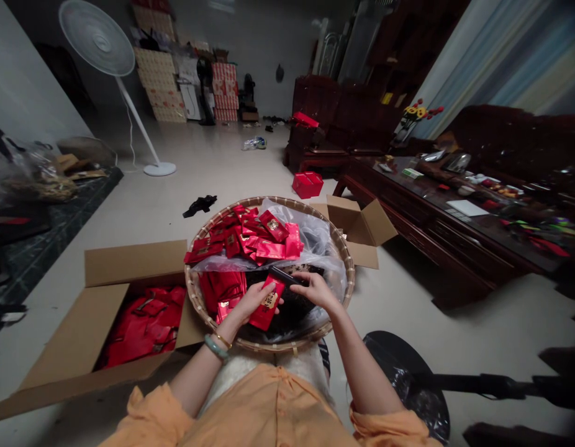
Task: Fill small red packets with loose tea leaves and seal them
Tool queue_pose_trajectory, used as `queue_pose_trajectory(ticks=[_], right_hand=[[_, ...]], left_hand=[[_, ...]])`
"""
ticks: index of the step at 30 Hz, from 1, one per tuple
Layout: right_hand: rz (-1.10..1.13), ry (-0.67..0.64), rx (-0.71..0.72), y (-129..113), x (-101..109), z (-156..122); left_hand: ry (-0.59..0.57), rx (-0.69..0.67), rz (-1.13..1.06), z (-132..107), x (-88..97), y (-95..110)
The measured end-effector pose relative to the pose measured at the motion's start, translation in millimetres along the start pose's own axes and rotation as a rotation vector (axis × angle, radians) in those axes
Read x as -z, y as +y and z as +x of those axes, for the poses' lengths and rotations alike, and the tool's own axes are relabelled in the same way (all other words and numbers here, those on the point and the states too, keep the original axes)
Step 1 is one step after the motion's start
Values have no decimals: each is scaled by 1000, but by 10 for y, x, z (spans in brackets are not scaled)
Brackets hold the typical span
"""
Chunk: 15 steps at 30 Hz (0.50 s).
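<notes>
My left hand grips a red packet with gold and black print, tilted over a round bamboo basket. Pinched in the fingers of my right hand is a dark, narrow, scoop-like tool; its far end meets the packet's upper end. Below both hands, dark loose material lies in the basket on clear plastic sheeting. Filled-looking red packets are heaped at the far side, and flatter red packets lie at the left. What is inside the held packet is hidden.
Left of the basket stands an open carton of red packets. Another open carton sits behind right, near a dark wooden table. A red bag, a white fan and a black round base stand on the floor.
</notes>
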State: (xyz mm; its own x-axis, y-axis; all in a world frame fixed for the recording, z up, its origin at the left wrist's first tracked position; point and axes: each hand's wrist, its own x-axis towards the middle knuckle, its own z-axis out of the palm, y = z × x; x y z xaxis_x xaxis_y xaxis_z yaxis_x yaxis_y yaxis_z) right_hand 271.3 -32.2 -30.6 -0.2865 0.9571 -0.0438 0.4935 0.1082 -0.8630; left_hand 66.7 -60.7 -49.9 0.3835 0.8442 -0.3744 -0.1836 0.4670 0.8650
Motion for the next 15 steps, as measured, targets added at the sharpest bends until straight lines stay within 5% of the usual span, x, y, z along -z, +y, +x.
queue_pose_trajectory(ticks=[15], right_hand=[[-12,14,71,-98,-9,-14]], left_hand=[[-58,71,-106,80,111,-95]])
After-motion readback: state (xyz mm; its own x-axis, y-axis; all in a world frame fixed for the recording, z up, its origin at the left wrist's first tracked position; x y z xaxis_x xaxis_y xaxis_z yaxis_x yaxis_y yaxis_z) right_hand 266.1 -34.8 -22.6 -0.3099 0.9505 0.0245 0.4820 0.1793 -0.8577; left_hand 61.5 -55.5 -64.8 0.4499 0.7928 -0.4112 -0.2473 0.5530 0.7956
